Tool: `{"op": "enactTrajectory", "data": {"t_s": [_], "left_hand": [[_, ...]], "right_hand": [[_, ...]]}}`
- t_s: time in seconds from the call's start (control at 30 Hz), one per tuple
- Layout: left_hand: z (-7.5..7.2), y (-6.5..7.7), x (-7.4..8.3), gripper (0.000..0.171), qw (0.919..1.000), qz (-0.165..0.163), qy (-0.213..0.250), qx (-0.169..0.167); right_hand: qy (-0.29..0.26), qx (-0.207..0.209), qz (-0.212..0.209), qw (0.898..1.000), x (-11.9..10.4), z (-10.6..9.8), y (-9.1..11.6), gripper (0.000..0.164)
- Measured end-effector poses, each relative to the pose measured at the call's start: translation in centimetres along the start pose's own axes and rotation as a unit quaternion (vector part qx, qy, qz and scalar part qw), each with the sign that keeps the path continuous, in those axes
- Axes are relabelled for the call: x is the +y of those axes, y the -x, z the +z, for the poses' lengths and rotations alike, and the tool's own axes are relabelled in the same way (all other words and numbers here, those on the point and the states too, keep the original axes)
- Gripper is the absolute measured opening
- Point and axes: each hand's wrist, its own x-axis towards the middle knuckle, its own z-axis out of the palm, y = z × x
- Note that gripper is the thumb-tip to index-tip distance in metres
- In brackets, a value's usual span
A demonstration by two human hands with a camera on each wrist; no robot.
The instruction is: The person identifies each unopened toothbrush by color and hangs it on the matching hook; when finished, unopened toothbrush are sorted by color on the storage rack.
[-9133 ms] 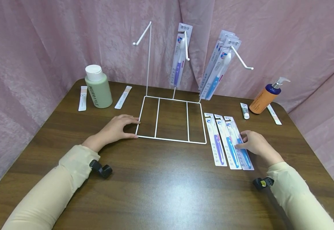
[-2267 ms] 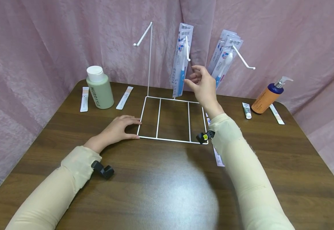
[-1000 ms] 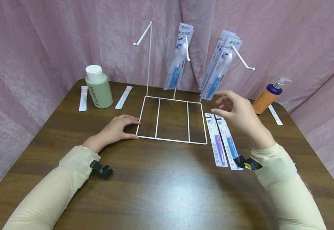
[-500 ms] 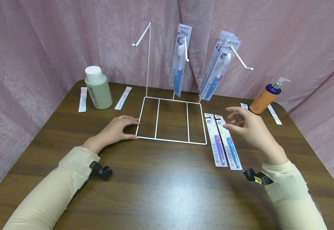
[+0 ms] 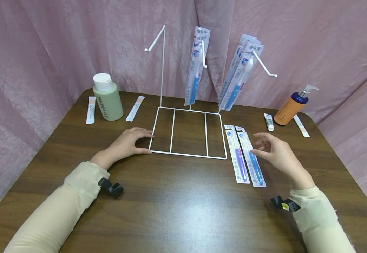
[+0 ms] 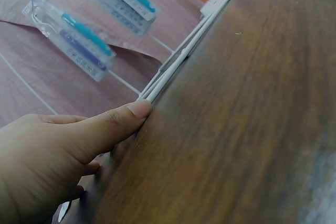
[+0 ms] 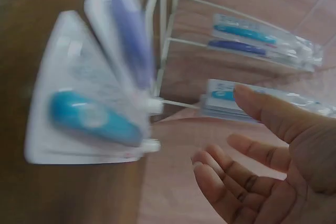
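My left hand (image 5: 128, 141) touches the left front part of the white wire display rack (image 5: 172, 130) with thumb and fingertips. In the left wrist view the thumb (image 6: 107, 128) lies against the wire. My right hand (image 5: 278, 153), holding nothing, hovers just right of two packaged toothbrushes on the table, a purple one (image 5: 241, 165) and a blue one (image 5: 255, 165). Fingers and thumb are apart in the right wrist view. Packaged toothbrushes (image 5: 194, 82) hang on the middle hook, a blue one in front. Several more (image 5: 237, 86) hang on the right hook. The left hook (image 5: 155, 39) carries none.
A green bottle (image 5: 109, 102) with a white cap stands at the back left between two flat sachets (image 5: 90, 110). At the back right are a small tube (image 5: 269, 122), an orange pump bottle (image 5: 290, 109) and another sachet (image 5: 301, 126). A pink curtain (image 5: 76, 45) hangs behind the table.
The rightmost of three toothbrushes on the table has gone to the middle hook, carried by my right hand. That hand has come back down beside the other two. My left hand stays put.
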Motion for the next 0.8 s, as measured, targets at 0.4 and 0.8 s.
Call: {"op": "enactTrajectory", "data": {"t_s": [0.4,0.8], "left_hand": [[0.0,0.1,0.0,0.060,1.0000,-0.003,0.001,-0.001],[-0.1,0.0,0.3,0.060,1.0000,-0.006,0.001,-0.004]], "right_hand": [[0.026,-0.044,0.030,0.998,2.0,1.5,-0.4,0.053],[0.049,-0.083,0.057,0.994,2.2,2.4,-1.1,0.059]]}}
